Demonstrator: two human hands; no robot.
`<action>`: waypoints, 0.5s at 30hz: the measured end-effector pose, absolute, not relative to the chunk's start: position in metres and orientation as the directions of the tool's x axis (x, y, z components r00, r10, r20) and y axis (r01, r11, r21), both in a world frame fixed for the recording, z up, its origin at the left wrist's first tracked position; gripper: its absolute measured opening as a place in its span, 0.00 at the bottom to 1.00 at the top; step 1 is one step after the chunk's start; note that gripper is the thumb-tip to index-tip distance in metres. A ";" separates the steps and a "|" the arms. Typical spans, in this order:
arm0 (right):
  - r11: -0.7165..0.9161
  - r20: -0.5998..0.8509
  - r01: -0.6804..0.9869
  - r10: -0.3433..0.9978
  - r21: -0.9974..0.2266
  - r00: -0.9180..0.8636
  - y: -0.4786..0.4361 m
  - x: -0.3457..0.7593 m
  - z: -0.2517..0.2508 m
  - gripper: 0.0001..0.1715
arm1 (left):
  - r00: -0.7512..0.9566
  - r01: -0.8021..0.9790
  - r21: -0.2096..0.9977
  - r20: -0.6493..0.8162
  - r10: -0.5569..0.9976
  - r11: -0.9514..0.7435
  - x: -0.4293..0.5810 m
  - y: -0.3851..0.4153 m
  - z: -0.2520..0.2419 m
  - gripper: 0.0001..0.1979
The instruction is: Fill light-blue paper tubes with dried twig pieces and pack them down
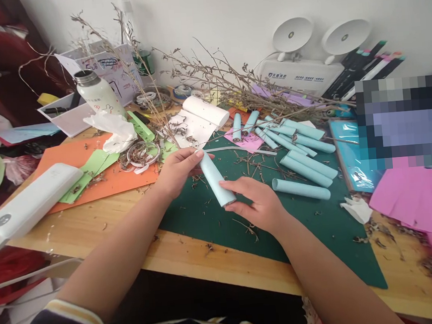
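Observation:
A light blue paper tube (pixel 216 178) is held between my two hands, tilted over the green cutting mat (pixel 206 232). My left hand (pixel 181 169) is closed around its far end, thumb on top. Fingers and thumb of my right hand (pixel 254 201) pinch the near end, where something dark and dry shows in the opening. Several more blue paper tubes (pixel 301 188) lie on the mat to the right, some close together. A pale glue stick (pixel 245 150), long and thin, lies just beyond the held tube. Dry plant bits are scattered around.
Dry branches (pixel 232 81) spread across the back. At left are a white bottle (pixel 98 94), a white power bank (pixel 35 196) and orange paper (pixel 128 181). Pink crepe paper (pixel 405 192) and a blue pack (pixel 353 156) lie right. A white router-like box (pixel 299 75) stands behind.

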State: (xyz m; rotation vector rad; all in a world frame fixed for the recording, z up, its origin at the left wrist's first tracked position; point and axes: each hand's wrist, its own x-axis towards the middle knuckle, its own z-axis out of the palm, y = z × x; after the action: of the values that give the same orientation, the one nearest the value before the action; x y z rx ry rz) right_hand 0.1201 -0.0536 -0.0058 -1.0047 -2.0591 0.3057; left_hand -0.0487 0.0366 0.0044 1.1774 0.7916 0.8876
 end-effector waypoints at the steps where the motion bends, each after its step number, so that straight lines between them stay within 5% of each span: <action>1: 0.646 0.559 0.558 0.752 -0.520 -0.350 -0.054 0.120 -0.006 0.17 | 0.447 -0.156 0.976 -0.066 0.892 0.151 -0.049 0.037 0.004 0.13; 15: 0.512 0.320 0.508 0.850 -0.693 -0.419 -0.056 0.122 -0.010 0.23 | 0.676 0.013 0.933 -0.274 0.684 0.361 -0.067 0.048 0.012 0.16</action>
State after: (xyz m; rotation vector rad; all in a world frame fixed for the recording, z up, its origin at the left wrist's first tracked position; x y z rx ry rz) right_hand 0.1225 -0.0563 -0.0095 -1.1041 -2.0952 0.6669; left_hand -0.0674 0.0484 0.0116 1.1341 0.7317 0.4859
